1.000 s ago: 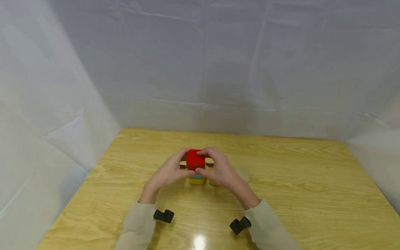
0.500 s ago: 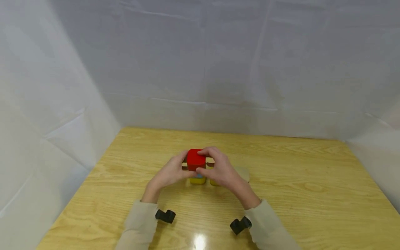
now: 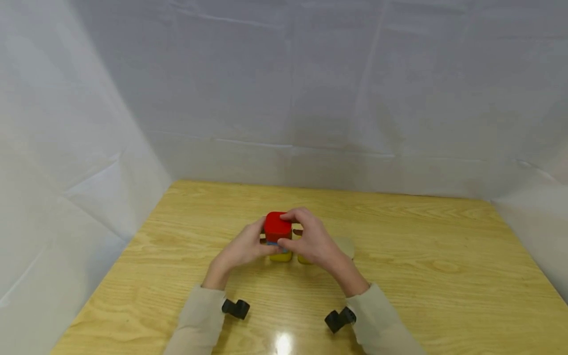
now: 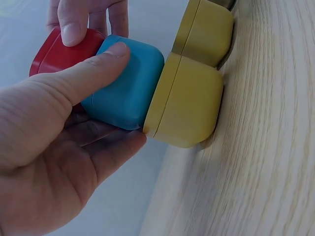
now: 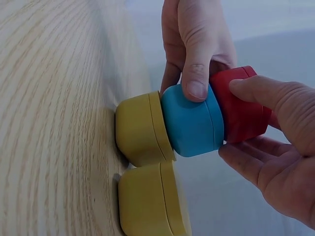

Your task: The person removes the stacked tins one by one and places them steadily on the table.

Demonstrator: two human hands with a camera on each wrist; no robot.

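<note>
A light wooden table [image 3: 421, 256] with visible grain carries everything, and a lamp's glare shines on its near edge. White sheeting [image 3: 284, 88] hangs behind it and down both sides, creased in places. A pale beige block [image 3: 346, 245] lies flat on the table.

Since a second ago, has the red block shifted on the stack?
No. In the head view the red block sits at the same spot against the table's far edge, both hands on the stack.
</note>
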